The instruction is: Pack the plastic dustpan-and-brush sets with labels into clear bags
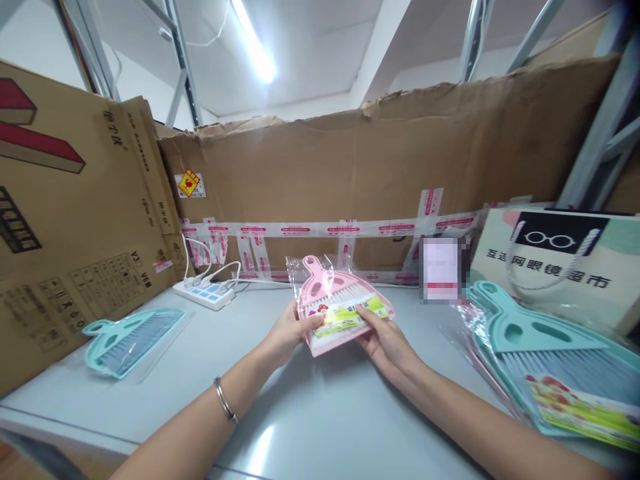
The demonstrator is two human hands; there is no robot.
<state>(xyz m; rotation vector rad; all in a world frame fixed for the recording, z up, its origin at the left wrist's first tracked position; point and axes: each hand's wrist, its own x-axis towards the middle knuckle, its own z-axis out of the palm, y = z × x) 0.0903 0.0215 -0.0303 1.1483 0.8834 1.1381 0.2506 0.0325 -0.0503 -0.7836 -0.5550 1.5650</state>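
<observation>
A pink dustpan and brush set (327,288) in a clear plastic bag is held up over the middle of the table. It carries a yellow-green printed label (350,313) across its front. My left hand (293,331) grips its left edge, thumb on the front. On the lower right, my right hand (385,340) pinches it with the thumb over the label and fingers behind. At the right lies a pile of bagged turquoise dustpan sets (535,330), with some pink showing beneath. One more turquoise dustpan set (133,341) lies bagged at the left.
A white power strip (205,293) with plugged-in cables stands at the back left. Cardboard (300,173) walls the grey table (310,427) at the back, and a large carton (85,220) the left. A paper bag with rope handles (555,260) stands behind the right pile.
</observation>
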